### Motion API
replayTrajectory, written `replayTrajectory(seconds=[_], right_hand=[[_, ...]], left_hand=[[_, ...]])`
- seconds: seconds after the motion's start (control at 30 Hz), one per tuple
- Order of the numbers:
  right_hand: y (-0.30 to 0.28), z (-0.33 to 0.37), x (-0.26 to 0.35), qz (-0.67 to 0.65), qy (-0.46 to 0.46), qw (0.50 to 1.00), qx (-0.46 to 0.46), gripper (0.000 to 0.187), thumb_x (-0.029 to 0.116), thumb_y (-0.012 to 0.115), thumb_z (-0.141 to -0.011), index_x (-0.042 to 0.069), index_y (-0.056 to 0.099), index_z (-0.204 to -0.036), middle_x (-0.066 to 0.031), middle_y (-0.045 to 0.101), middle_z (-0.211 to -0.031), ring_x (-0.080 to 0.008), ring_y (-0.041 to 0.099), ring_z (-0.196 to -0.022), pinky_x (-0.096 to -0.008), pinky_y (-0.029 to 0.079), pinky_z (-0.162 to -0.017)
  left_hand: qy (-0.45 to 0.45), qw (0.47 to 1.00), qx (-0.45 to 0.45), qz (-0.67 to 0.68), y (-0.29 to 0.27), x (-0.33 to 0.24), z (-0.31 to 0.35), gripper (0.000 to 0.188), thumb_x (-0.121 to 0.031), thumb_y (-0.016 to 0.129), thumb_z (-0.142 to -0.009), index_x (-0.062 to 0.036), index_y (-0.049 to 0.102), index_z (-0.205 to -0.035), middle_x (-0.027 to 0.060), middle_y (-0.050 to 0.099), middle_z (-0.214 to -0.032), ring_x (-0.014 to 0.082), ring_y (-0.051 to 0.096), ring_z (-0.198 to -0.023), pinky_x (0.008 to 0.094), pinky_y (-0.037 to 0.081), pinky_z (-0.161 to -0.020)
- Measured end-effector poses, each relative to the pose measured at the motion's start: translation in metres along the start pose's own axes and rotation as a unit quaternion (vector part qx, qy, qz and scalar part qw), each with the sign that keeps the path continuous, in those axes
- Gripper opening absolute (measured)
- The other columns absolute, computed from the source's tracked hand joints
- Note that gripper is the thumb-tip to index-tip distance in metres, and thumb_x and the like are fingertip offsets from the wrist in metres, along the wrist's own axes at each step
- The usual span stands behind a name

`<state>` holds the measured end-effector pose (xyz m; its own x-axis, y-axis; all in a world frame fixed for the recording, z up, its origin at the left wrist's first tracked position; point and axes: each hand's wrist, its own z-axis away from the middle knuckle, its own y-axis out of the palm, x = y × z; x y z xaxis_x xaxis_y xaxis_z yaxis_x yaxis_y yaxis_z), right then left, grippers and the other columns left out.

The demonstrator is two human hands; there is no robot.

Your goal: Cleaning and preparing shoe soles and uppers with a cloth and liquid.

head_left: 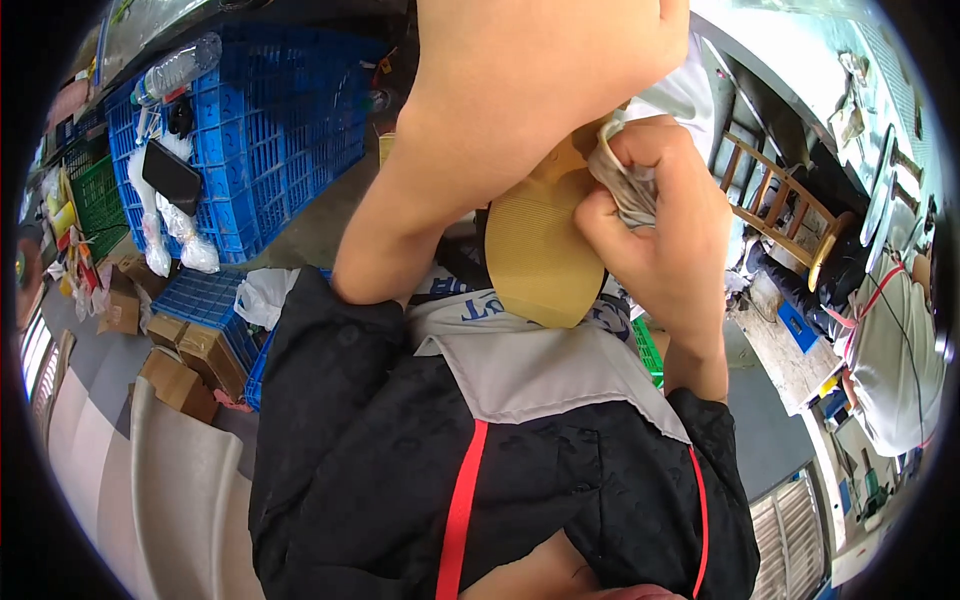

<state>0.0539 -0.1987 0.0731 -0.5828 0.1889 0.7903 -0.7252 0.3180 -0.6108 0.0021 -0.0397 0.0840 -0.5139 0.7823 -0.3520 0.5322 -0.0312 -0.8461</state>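
Your left hand [555,75] filled the top of the view, back toward the camera; its fingers were hidden past the upper edge, so whether they were spread or closed could not be told. Your right hand [675,215] was just beside it, fingers curled inward and pinching a crumpled greyish cloth [608,165]. The tan ribbed piece [545,245], rounded at its lower end, stood in front of your chest between your forearms, its upper part behind your left hand. Below it, you wore a light grey apron [550,375] with red straps over black clothing. To your left, a blue crate [285,140] carried a clear bottle [185,68] and a black rectangular device [172,177]; to your right was a wooden frame [775,235].
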Motion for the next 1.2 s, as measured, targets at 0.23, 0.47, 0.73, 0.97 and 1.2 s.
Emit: replayTrajectory(seconds=[0.23, 0.47, 0.73, 0.97, 1.2], right_hand=[[0.006, 0.017, -0.014, -0.175, 0.045, 0.984, -0.009, 0.029, -0.009, 0.064, -0.066, 0.004, 0.053, -0.089, -0.0053, 0.057, -0.082, -0.0121, 0.052, -0.068, -0.0235, 0.043, -0.060], [-0.002, 0.027, -0.022, -0.291, 0.127, 0.947, -0.038, 0.031, -0.012, 0.060, -0.079, 0.002, 0.055, -0.105, -0.0043, 0.060, -0.095, -0.0078, 0.056, -0.081, -0.0207, 0.044, -0.072], [0.012, -0.002, -0.040, -0.057, -0.108, 0.991, -0.047, 0.023, -0.010, 0.068, -0.078, -0.001, 0.070, -0.099, -0.0134, 0.069, -0.095, -0.0214, 0.068, -0.076, -0.0282, 0.053, -0.062], [0.005, 0.008, -0.060, -0.041, -0.265, 0.962, 0.060, 0.029, -0.004, 0.066, -0.074, -0.001, 0.071, -0.102, -0.0129, 0.071, -0.098, -0.0271, 0.071, -0.074, -0.0325, 0.057, -0.061], [0.005, -0.030, -0.079, -0.020, -0.297, 0.953, 0.055, 0.042, -0.008, 0.065, -0.069, 0.004, 0.072, -0.108, -0.0102, 0.072, -0.099, -0.0261, 0.072, -0.077, -0.0327, 0.057, -0.061]], left_hand=[[-0.009, 0.999, 0.011, 0.043, 0.010, 0.014, 0.001, 0.040, -0.023, 0.059, -0.089, -0.0039, 0.061, -0.055, 0.0173, 0.059, -0.054, 0.0358, 0.059, -0.049, 0.0428, 0.047, -0.049], [-0.032, 0.973, 0.067, 0.217, 0.037, 0.045, 0.003, 0.037, -0.023, 0.049, -0.096, -0.0002, 0.062, -0.069, 0.0209, 0.062, -0.067, 0.0407, 0.063, -0.067, 0.0465, 0.047, -0.062], [-0.017, 0.905, 0.100, 0.414, 0.051, 0.055, 0.008, 0.031, -0.017, 0.046, -0.095, -0.0008, 0.058, -0.072, 0.0176, 0.062, -0.065, 0.0331, 0.062, -0.060, 0.0387, 0.044, -0.056], [-0.016, 0.869, 0.099, 0.485, 0.091, 0.064, 0.024, 0.029, -0.012, 0.046, -0.094, -0.0012, 0.054, -0.068, 0.0118, 0.058, -0.058, 0.0247, 0.058, -0.053, 0.0326, 0.042, -0.052], [-0.024, 0.823, 0.073, 0.563, 0.111, 0.073, 0.027, 0.040, -0.019, 0.046, -0.100, -0.0021, 0.058, -0.066, 0.0052, 0.055, -0.056, 0.0145, 0.051, -0.049, 0.0269, 0.036, -0.050]])
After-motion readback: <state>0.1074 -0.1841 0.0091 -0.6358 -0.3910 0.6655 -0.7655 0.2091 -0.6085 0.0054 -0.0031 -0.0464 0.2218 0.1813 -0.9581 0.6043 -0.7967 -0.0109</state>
